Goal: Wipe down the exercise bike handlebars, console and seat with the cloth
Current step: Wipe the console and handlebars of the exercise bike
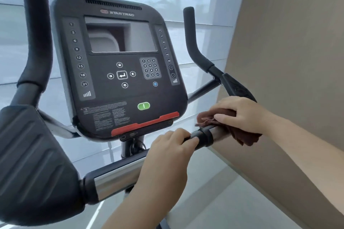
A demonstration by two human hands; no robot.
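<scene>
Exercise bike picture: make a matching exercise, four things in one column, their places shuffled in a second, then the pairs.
1. brown crumpled cloth
2. green oval button
3. red plastic strip
4. left hand

A. along the black console's bottom edge
B. curled round the black handlebar sleeve
C. under the right hand, on the chrome bar
D. on the console face, beside the small print

Pairs: 1-C, 2-D, 3-A, 4-B

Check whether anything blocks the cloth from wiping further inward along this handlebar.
Yes. The left hand grips the same handlebar just inward of the cloth, beyond the black collar, in the wipe's path.
</scene>
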